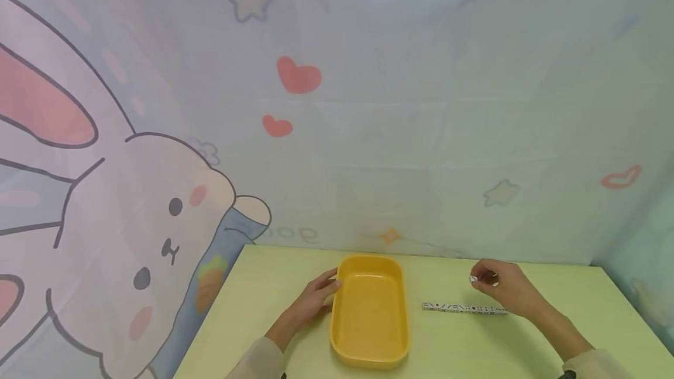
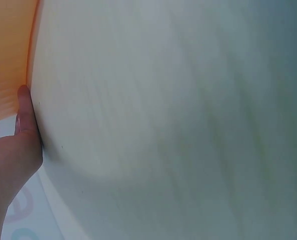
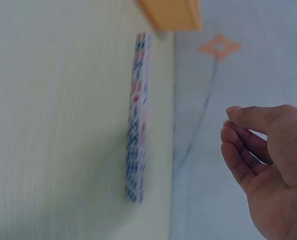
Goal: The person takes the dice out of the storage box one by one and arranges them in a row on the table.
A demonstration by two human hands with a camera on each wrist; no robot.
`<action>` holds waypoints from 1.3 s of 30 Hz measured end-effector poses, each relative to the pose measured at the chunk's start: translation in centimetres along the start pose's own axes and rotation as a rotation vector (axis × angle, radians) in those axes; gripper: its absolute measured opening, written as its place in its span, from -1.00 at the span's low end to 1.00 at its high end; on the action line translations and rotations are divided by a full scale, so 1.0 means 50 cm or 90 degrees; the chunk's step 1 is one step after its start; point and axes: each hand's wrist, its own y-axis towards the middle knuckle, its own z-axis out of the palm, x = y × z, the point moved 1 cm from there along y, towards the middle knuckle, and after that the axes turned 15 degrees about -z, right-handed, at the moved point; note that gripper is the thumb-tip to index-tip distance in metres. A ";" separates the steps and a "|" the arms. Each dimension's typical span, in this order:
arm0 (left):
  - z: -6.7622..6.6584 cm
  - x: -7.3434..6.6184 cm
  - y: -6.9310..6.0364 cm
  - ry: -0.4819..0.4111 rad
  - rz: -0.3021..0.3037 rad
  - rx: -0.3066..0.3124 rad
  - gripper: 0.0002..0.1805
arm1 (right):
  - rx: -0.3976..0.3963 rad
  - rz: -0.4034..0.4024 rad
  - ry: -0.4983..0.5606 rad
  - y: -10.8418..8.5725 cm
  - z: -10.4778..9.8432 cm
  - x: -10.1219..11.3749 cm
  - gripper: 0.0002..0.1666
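Observation:
My left hand (image 1: 314, 299) rests against the left side of a yellow tray (image 1: 368, 361), its fingertips at the rim. In the left wrist view, fingers of that hand (image 2: 13, 155) lie along the outside of the tray wall (image 2: 11, 55). Between the thumb and fingertips of my right hand (image 1: 502, 285) is a small white die (image 1: 473, 279), held above the table. Below and left of this hand lies a long straight row of white dice (image 1: 458, 308) with blue and red pips. The right wrist view shows the row (image 3: 137, 120) blurred, and the right hand (image 3: 268, 160) apart from it.
The pale yellow table (image 1: 453, 350) ends at the back against a cloth backdrop (image 1: 368, 162) with hearts, stars and a large rabbit. The tray stands left of the dice row, with a gap of bare table between them.

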 end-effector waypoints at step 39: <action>0.001 0.004 0.001 -0.006 0.007 0.002 -0.28 | 0.112 0.074 -0.078 -0.149 0.000 -0.142 -0.77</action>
